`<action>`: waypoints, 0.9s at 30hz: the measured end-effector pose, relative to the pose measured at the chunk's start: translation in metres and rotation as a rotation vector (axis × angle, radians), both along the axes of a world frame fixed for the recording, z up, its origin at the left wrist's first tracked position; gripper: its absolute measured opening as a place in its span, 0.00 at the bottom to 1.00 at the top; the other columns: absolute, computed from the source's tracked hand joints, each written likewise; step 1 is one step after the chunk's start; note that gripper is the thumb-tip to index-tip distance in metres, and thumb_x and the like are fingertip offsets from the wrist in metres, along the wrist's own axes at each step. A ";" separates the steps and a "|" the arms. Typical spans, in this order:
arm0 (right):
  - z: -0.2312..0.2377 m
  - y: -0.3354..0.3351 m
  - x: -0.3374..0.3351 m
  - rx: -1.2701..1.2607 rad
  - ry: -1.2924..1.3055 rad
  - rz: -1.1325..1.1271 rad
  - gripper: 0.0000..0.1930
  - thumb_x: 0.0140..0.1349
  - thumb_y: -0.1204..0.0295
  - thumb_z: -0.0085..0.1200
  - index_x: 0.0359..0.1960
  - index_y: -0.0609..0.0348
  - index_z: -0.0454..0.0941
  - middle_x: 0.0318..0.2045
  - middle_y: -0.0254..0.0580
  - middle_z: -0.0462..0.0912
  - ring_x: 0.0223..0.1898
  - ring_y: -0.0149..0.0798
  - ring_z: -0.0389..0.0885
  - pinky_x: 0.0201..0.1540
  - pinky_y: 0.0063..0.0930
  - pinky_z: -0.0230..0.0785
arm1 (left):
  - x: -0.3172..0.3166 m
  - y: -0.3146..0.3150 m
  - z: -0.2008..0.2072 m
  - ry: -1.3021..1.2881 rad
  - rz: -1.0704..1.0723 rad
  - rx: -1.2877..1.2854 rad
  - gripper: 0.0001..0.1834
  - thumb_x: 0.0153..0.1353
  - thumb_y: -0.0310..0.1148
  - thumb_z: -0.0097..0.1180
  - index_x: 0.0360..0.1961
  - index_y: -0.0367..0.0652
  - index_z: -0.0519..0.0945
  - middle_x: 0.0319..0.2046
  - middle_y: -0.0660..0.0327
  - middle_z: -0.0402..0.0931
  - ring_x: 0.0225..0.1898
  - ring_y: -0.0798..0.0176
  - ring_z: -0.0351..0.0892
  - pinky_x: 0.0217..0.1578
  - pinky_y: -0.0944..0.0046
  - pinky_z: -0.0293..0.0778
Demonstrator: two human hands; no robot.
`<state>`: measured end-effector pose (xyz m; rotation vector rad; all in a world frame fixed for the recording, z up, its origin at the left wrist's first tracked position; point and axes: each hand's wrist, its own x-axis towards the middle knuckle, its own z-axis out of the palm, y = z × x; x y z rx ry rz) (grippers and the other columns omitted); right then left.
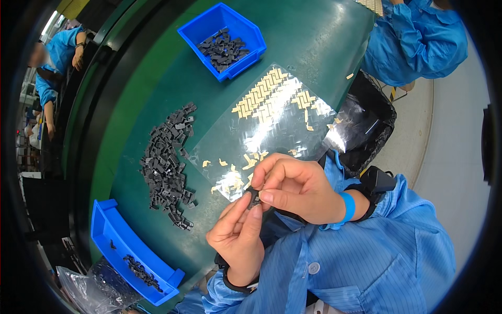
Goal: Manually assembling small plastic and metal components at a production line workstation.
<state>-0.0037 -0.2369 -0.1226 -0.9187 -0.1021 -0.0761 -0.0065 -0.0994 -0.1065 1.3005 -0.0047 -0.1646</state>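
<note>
Between the fingertips of both hands is a small black plastic part (254, 198), partly covered by the fingers. My left hand (238, 238) pinches it from below and left. My right hand (298, 191) meets it from the right, thumb and fingertips closed on it; whether another tiny piece is in that pinch cannot be seen. Just beyond the hands lies a clear plastic sheet (222, 137) with rows of small cream-coloured stickers (261, 97), some loose ones scattered near its closest corner. A long heap of similar black parts (167, 162) spreads on the green table to the left.
A blue bin (253, 30) of black parts stands at the far side. Another blue bin (151, 288) with smaller black pieces is at lower left, beside a clear plastic bag (86, 288). A black-lined bin (384, 104) adjoins the table's right edge. Co-workers in blue sit nearby.
</note>
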 end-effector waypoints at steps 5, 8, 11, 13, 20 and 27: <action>-0.001 0.001 -0.001 0.009 -0.007 -0.006 0.02 0.57 0.84 0.50 0.31 0.67 0.71 0.41 0.46 0.69 0.39 0.30 0.74 0.40 0.21 0.74 | 0.000 0.000 -0.002 -0.003 0.003 -0.025 0.14 0.55 0.17 0.52 0.44 0.30 0.75 0.40 0.48 0.77 0.39 0.59 0.79 0.43 0.60 0.77; -0.001 0.002 -0.001 -0.008 -0.021 -0.016 0.02 0.56 0.84 0.50 0.30 0.67 0.71 0.41 0.46 0.69 0.40 0.31 0.73 0.40 0.21 0.74 | 0.000 0.000 -0.002 -0.015 0.000 -0.029 0.14 0.55 0.17 0.52 0.44 0.30 0.75 0.39 0.48 0.77 0.39 0.59 0.79 0.43 0.60 0.78; 0.000 0.003 -0.002 -0.018 -0.026 -0.030 0.03 0.56 0.84 0.50 0.30 0.67 0.70 0.41 0.47 0.69 0.40 0.31 0.73 0.40 0.21 0.74 | -0.001 -0.001 -0.001 -0.023 0.000 -0.034 0.14 0.55 0.17 0.52 0.44 0.30 0.75 0.39 0.48 0.77 0.39 0.59 0.79 0.42 0.60 0.78; 0.000 0.003 -0.002 -0.030 -0.027 -0.037 0.03 0.56 0.84 0.51 0.30 0.67 0.70 0.41 0.47 0.69 0.40 0.31 0.73 0.40 0.22 0.75 | -0.001 -0.001 -0.001 -0.024 0.006 -0.035 0.13 0.55 0.17 0.52 0.44 0.30 0.75 0.39 0.49 0.77 0.38 0.59 0.79 0.42 0.60 0.78; 0.001 0.003 -0.004 -0.128 -0.070 -0.080 0.03 0.55 0.84 0.51 0.30 0.67 0.71 0.40 0.47 0.69 0.41 0.32 0.72 0.39 0.21 0.74 | -0.004 -0.001 0.001 0.000 0.028 -0.037 0.13 0.55 0.17 0.53 0.43 0.31 0.76 0.38 0.49 0.77 0.37 0.60 0.79 0.42 0.60 0.78; 0.002 0.005 -0.005 -0.140 -0.076 -0.105 0.04 0.54 0.85 0.52 0.30 0.66 0.71 0.40 0.47 0.69 0.41 0.32 0.71 0.41 0.22 0.72 | -0.004 -0.003 0.004 0.066 -0.001 -0.148 0.13 0.55 0.19 0.52 0.43 0.32 0.76 0.38 0.50 0.77 0.38 0.60 0.79 0.42 0.61 0.78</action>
